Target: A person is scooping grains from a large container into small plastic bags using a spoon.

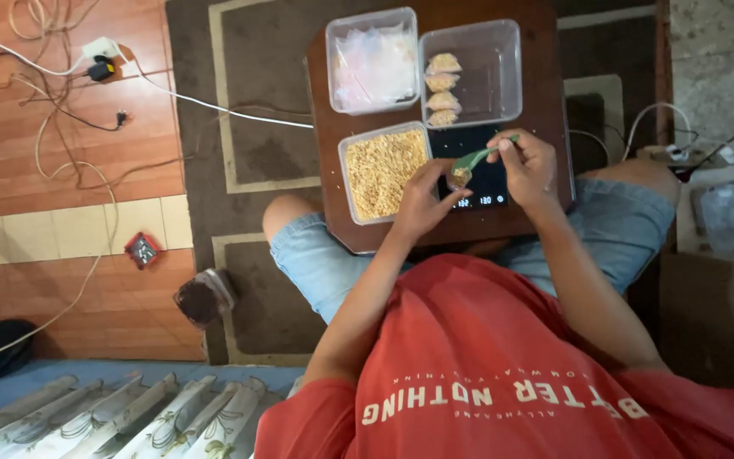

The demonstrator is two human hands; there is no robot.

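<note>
- The dark brown wooden desk [545, 51] sits over the person's lap and carries everything the hands work on; its near edge lies just under both wrists.
- Beyond the hands stand two clear plastic tubs: the one up and to the left [373, 61] holds a heap of empty clear bags, the one straight ahead [490, 59] holds a row of four small filled packets [443, 89] along its left wall.
- Just left of the left hand is a third clear tub [381, 170], filled nearly to the rim with pale tan grain.
- Under the hands lies a flat black digital scale [488, 174], its lit display just below the fingers.
- The left hand [422, 197] pinches a small clear packet [460, 177] open above the scale; it looks partly filled with tan grain, soft and slack.
- The right hand [527, 166] is closed around the handle of a small green plastic spoon [473, 158], whose bowl tips down into the packet's mouth.
- Risk, as I judge it: the packet mouth is narrow and limp, so if the pinch slackens or the spoon tips too fast, grain may scatter over the scale and throw off the reading.
- A packet held lifted rather than resting on the scale could also give a false weight.
</note>
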